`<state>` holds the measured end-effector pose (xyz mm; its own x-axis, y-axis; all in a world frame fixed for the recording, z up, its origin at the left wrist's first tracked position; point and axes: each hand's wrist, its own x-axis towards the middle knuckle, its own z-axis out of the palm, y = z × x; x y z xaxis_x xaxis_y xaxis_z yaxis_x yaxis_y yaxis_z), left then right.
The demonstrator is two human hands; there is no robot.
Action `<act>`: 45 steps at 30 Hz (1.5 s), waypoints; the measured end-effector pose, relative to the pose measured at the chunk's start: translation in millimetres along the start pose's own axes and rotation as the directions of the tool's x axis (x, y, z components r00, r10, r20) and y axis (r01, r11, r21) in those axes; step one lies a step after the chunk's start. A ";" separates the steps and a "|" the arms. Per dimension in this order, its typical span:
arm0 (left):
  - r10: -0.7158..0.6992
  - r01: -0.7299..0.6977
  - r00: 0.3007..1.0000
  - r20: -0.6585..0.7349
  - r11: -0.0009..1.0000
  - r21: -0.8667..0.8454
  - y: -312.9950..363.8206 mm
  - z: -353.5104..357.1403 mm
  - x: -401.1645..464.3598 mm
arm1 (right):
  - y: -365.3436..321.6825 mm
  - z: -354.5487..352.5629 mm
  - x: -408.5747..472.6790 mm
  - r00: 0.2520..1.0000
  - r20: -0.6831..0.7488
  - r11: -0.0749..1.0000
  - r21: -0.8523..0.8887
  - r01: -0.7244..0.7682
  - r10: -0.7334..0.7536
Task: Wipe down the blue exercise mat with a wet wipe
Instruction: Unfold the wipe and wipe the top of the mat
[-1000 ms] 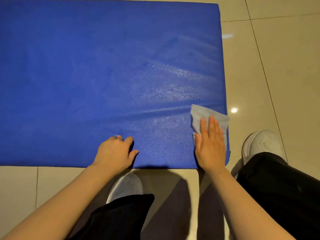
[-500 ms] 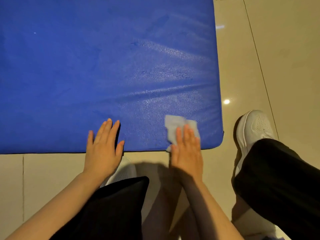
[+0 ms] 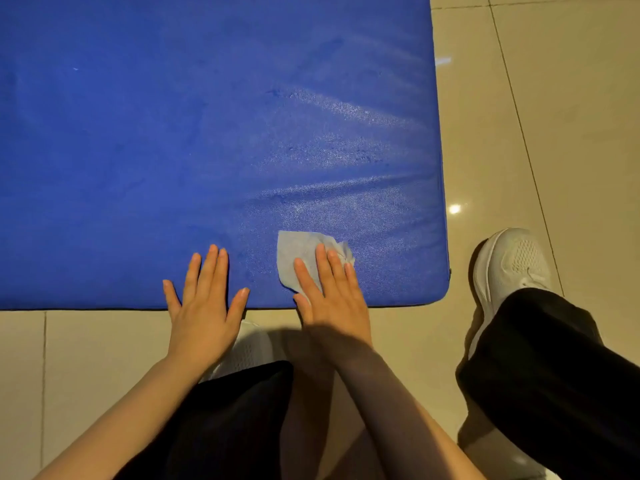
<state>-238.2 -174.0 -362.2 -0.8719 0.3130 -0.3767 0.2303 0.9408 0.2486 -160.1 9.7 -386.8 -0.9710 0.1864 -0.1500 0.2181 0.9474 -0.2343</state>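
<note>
Beige glossy floor tiles [image 3: 554, 98] under blue exercise mat [image 3: 173, 133], its long axis running leftward past both hands. Right hand [image 3: 332, 299], fingers straight, presses crumpled wet wipe [image 3: 298, 251] near mat's near edge. Left hand [image 3: 204, 306] flat, splayed, just beside it.

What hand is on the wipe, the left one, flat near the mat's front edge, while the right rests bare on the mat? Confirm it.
Wrong hand. The head view shows the right hand pressing the wet wipe flat near the front edge of the blue mat, while the left hand rests bare on the mat.
</note>
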 end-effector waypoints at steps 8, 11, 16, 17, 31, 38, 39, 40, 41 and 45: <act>0.081 -0.070 0.988 -0.129 0.994 0.083 14.7 -7.4 75.8 | 105.6 -38.7 5.5 0.835 -0.131 0.843 0.004 -0.539 0.534; 0.106 -0.086 0.984 -0.141 0.986 0.143 8.3 2.1 76.9 | 92.6 -47.7 23.4 0.781 -0.155 0.793 0.033 -0.608 0.605; 0.127 -0.088 0.952 -0.278 0.985 0.150 10.8 3.2 77.6 | 27.1 -29.0 64.1 0.948 -0.151 0.959 0.093 -0.267 0.279; 0.151 -0.103 0.939 -0.308 0.980 0.168 10.6 4.6 77.7 | 12.6 -21.1 67.2 0.970 -0.129 0.977 0.085 -0.196 0.206; 0.184 -0.108 0.918 -0.352 0.968 0.226 7.6 4.7 80.4 | 93.2 -38.0 80.1 0.703 -0.155 0.711 0.299 -0.636 0.694; 0.206 -0.111 0.908 -0.364 0.958 0.265 7.2 6.6 80.2 | 29.3 -31.9 136.4 1.000 0.020 0.986 0.167 -0.003 0.000; 0.209 -0.110 0.909 -0.362 0.955 0.274 6.9 6.7 80.0 | 32.5 -33.1 138.5 0.996 0.028 0.983 0.168 0.074 -0.079; 0.209 -0.110 0.909 -0.360 0.954 0.278 6.7 6.9 79.7 | 41.8 -35.7 140.0 0.997 0.002 0.983 0.165 0.080 -0.082; 0.209 -0.109 0.909 -0.362 0.954 0.278 6.9 7.0 79.7 | 55.7 -38.2 140.7 0.999 -0.045 0.987 0.161 0.015 -0.008; 0.201 -0.100 0.905 -0.374 0.957 0.271 8.0 6.9 81.6 | 128.6 -55.4 133.6 0.889 -0.125 0.885 0.225 -0.407 0.441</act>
<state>-304.6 -140.1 -397.1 -0.9049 0.4234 0.0428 0.4249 0.9046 0.0342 -267.2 170.8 -383.7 -0.7791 0.6159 -0.1168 0.6108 0.7038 -0.3627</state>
